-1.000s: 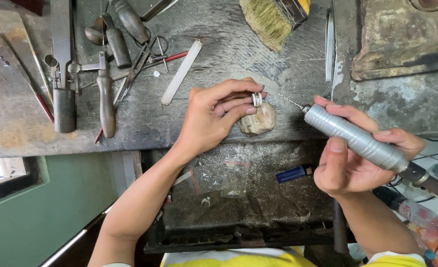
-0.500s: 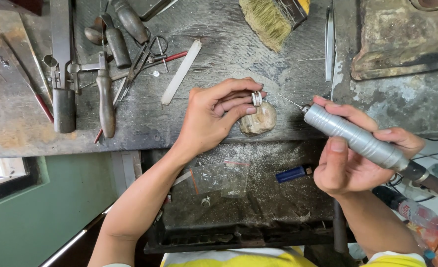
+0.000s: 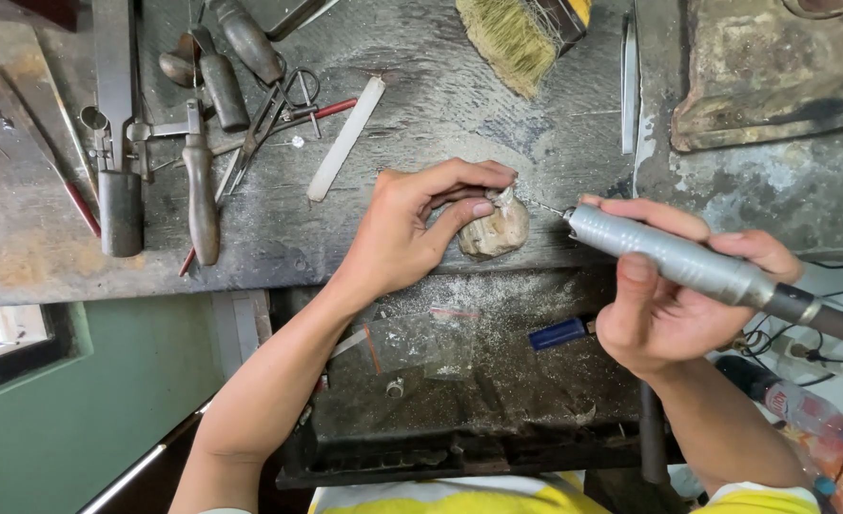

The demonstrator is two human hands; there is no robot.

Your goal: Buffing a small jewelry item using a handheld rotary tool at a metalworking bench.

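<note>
A worn grey worktop (image 3: 460,114) fills the upper view, dusted with filings. Below its front edge hangs a dark tray (image 3: 498,400) with a clear bag (image 3: 417,345) and a blue piece (image 3: 557,334) lying in it. At the top lies a brush (image 3: 517,33); to the left lie pliers (image 3: 198,171), other hand tools and a pale flat stick (image 3: 345,138).

The right hand (image 3: 674,295) is closed around a grey rotary handpiece (image 3: 674,262), held slanting, its thin bit (image 3: 543,206) pointing left toward the ring. The left hand (image 3: 412,228) pinches a small silvery ring (image 3: 505,197) between thumb and fingers, pressing it on top of a tan lump (image 3: 498,231) that sits at the worktop's front edge. The bit's tip is right at the ring; whether it touches cannot be told.
</note>
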